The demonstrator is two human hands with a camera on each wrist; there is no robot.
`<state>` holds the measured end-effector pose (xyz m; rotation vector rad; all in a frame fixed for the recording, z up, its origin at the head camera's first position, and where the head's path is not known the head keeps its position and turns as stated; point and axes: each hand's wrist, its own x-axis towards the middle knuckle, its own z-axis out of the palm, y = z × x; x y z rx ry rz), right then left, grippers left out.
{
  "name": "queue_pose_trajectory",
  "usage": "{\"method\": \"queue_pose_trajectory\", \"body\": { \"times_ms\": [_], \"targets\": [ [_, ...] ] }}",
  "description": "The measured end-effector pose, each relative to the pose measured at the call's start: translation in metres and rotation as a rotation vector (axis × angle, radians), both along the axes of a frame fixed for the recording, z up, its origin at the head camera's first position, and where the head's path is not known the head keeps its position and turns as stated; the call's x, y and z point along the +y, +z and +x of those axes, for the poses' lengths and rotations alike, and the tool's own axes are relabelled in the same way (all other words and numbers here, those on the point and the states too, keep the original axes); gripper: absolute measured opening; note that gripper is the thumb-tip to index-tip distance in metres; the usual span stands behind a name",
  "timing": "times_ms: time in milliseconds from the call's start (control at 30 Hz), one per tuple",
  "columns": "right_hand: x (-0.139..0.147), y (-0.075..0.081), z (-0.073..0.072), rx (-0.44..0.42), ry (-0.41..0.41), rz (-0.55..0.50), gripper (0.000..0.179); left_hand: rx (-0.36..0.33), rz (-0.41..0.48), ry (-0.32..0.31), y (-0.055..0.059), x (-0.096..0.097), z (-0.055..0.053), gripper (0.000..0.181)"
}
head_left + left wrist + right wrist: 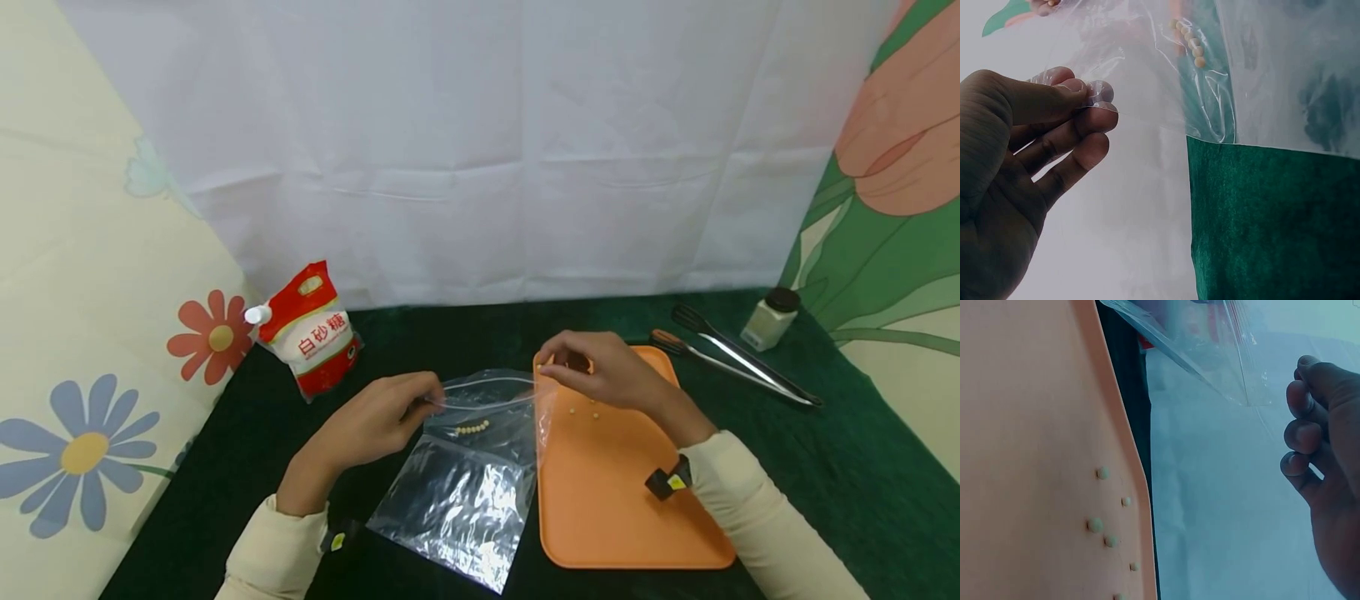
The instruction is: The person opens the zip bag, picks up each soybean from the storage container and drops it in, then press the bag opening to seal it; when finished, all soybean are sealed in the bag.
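Note:
A clear zip bag (457, 492) lies with its upper part raised and its mouth parted. My left hand (386, 417) pinches the left side of the mouth between thumb and fingers; the left wrist view shows the film under the thumb (1069, 90). Inside the bag, several yellow beans (472, 428) sit in a short row. Beside the mouth, over the top left corner of the orange tray (600, 500), my right hand (592, 367) has thumb and forefinger brought together, a tiny yellow bean at their tips in the head view. In the right wrist view, the bag's corner hangs apart from these fingers (1304, 437).
Loose yellow beans (1095, 525) are scattered on the tray near its edge. A red and white sugar pouch (311, 333) stands at the back left. Metal tongs (738, 358) and a dark-capped shaker jar (771, 319) are at the back right on the green cloth (847, 450).

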<state>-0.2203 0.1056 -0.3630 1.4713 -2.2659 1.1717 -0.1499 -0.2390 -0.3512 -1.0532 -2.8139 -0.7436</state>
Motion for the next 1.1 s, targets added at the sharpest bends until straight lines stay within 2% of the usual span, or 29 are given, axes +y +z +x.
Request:
{"method": "queue_pose_trajectory", "body": {
  "times_ms": [267,400,567,667,833,1000,1100],
  "targets": [
    [-0.002,-0.001,-0.002,-0.036,0.010,0.023,0.019,0.006,0.009,-0.012,-0.002,0.000,-0.002,0.025],
    [0.002,0.001,-0.004,-0.039,-0.052,0.056,0.019,0.003,0.011,-0.010,-0.002,0.000,-0.002,0.026],
    [0.014,-0.001,-0.012,-0.050,-0.168,0.035,0.012,-0.004,0.007,-0.012,-0.003,0.000,-0.002,0.025],
    [0.022,-0.007,-0.018,-0.073,-0.249,0.049,0.010,0.004,0.006,-0.013,-0.004,0.000,-0.002,0.024],
    [0.036,-0.025,-0.032,-0.127,-0.374,0.147,0.010,0.006,0.002,-0.010,-0.004,-0.001,-0.001,0.024],
    [0.049,-0.041,-0.043,-0.244,-0.431,0.246,0.009,0.000,-0.004,-0.010,-0.003,-0.001,-0.001,0.022],
    [0.053,-0.048,-0.047,-0.322,-0.432,0.284,0.009,0.001,0.001,-0.013,-0.003,0.000,-0.001,0.021]
  ]
}}
